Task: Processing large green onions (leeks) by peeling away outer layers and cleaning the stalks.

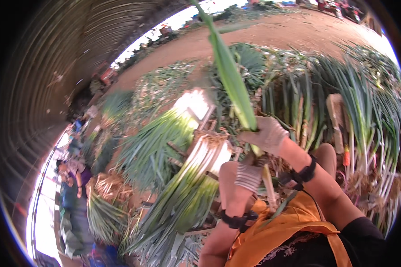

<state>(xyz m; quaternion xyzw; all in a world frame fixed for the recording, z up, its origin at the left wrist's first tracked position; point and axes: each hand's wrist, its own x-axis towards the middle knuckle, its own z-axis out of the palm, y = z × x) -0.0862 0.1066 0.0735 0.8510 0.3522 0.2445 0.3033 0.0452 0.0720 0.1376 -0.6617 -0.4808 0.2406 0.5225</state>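
Green onion stalk [229, 73], light, limp and easily bruised, is gripped in the gloved right hand [268, 133]; its firmer pale base is clasped by the left hand [248, 174].

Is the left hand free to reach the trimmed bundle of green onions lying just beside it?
Probably not right away: the left hand is closed on the pale stalk that the right hand grips higher up. The bundle lies close beside it, unblocked.
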